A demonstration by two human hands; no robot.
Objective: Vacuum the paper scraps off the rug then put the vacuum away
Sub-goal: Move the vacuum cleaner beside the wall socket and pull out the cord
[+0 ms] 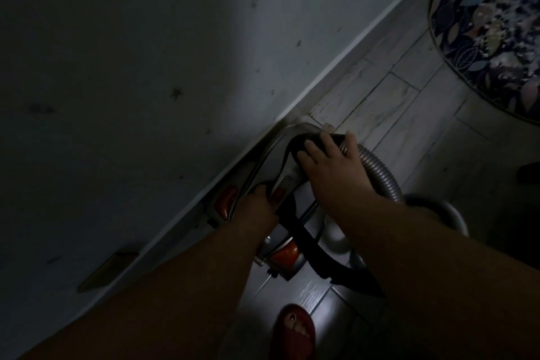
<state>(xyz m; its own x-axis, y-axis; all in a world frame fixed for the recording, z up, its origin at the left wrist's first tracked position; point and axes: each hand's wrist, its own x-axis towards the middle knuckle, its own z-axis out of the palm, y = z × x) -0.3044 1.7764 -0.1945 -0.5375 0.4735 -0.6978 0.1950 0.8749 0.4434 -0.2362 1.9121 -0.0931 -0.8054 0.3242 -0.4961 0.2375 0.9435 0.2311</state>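
A silver and orange canister vacuum (280, 184) stands on the pale plank floor, close against the wall's skirting. My left hand (257, 202) is closed around its grey carrying handle. My right hand (327, 161) lies flat on the black top end of the vacuum, where the grey ribbed hose (380, 172) joins it. The hose curves away to the right, and a black strap or cord loops below the body. A round dark rug (491, 35) with a leaf pattern lies at the top right, apart from the vacuum.
A grey wall (146, 67) with small star marks fills the left half. A wall socket (108, 272) sits low on it. My foot in a red open-toed slipper (295, 330) stands below the vacuum. The room is dim.
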